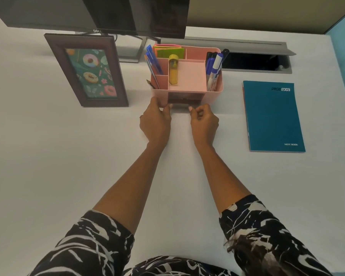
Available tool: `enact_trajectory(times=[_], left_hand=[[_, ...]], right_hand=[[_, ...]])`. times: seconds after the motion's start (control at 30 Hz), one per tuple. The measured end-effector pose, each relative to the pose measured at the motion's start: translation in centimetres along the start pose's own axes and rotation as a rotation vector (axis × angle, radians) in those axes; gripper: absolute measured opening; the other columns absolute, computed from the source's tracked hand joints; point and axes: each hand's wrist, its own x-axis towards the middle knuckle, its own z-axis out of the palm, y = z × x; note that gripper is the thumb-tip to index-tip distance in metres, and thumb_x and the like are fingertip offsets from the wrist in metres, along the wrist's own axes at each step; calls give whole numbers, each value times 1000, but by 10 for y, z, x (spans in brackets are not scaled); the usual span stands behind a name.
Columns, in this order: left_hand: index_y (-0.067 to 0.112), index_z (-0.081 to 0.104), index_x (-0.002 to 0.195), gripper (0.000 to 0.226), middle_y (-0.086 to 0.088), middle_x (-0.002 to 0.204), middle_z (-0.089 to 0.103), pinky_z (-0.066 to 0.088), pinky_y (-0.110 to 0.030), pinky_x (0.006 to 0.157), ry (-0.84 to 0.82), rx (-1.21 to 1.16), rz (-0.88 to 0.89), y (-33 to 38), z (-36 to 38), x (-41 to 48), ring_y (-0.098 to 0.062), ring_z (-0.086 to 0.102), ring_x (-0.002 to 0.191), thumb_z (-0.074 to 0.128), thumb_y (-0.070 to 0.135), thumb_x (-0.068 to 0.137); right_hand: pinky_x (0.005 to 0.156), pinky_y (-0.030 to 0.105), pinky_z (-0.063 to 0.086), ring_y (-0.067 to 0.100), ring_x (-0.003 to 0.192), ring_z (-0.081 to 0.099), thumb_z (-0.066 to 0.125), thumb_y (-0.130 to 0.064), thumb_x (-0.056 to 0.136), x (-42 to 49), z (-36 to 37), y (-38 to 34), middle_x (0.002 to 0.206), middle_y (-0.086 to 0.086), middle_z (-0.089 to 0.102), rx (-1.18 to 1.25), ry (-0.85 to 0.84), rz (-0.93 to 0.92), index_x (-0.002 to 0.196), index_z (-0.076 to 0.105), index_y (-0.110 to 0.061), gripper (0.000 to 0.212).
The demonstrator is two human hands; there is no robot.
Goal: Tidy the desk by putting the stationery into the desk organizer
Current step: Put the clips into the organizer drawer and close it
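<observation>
A pink desk organizer (214,90) stands on the white desk, below the monitor. It holds blue pens (153,60) on its left, sticky notes (170,50) at the back, a yellow-capped tube (173,70) in the middle and markers (214,70) on its right. A small drawer (184,100) sits in its front face. My left hand (155,120) touches the organizer's front left corner with its fingertips. My right hand (204,122) is at the drawer's front right edge, fingers curled. Whether either hand holds a small item is hidden.
A dark-framed picture (86,70) stands left of the organizer. A teal notebook (273,116) lies flat to the right. A monitor (112,14) and its stand are behind, and an open grey cable hatch (253,60) is at the back right.
</observation>
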Motion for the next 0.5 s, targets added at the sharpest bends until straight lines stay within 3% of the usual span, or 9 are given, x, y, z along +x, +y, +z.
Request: enact_trajectory(times=[0.17,0.33,0.5], left_hand=[[21,57,105,33,3,102,69,52,-40,91,21,45,-28,4,2,5,-20,65,86,57,49,89],[21,58,108,35,2,106,69,45,-37,94,12,111,-52,5,2,6,-20,64,92,53,51,91],[22,59,107,29,-1,109,67,33,-39,101,-31,203,129,-3,4,-5,-20,59,101,49,47,94]], right_hand=[[76,23,50,13,66,58,60,-37,88,8,2,-5,81,5,70,-9,1,35,81,64,-9,29],[77,19,45,13,67,59,60,-37,88,8,2,-5,82,6,71,-6,-15,53,78,65,-10,30],[64,22,49,15,66,58,58,-36,89,0,1,-1,76,5,68,-35,-47,-35,77,62,-11,29]])
